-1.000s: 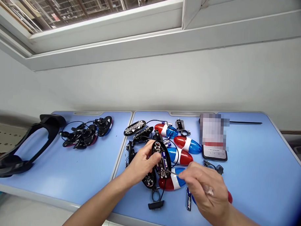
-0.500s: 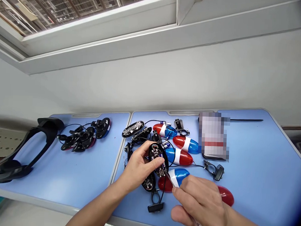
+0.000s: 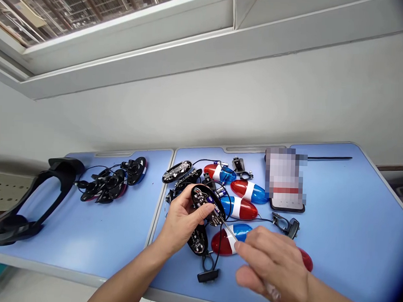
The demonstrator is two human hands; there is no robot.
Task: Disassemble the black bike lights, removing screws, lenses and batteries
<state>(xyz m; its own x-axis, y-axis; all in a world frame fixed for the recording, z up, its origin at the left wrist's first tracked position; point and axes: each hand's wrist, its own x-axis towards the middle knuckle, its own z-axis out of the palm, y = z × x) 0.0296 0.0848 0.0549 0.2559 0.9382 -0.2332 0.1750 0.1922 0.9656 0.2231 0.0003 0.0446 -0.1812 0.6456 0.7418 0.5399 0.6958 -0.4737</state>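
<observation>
An open black oval housing (image 3: 207, 199) with a circuit board inside is gripped by my left hand (image 3: 182, 221), the thumb lying over the board. My right hand (image 3: 273, 263) is closed round a screwdriver (image 3: 230, 231) with a thin metal shaft and a clear handle. Its tip meets the lower right end of the housing. Beneath my hands lie a second open housing (image 3: 198, 240) and a red, white and blue cover (image 3: 220, 241). More such covers (image 3: 249, 191) rest behind, and a red one (image 3: 306, 259) is partly hidden by my right hand.
Behind my left hand are more open housings (image 3: 177, 171) with cables. A phone (image 3: 287, 200) and a black clamp (image 3: 286, 225) lie to the right. Assembled lights (image 3: 107, 185) and a black headband-like frame (image 3: 59, 194) are on the left table (image 3: 119, 240).
The housing in my left hand has turned and shifted slightly up and left. My right hand has moved a little to the right, with the screwdriver still at the housing's end.
</observation>
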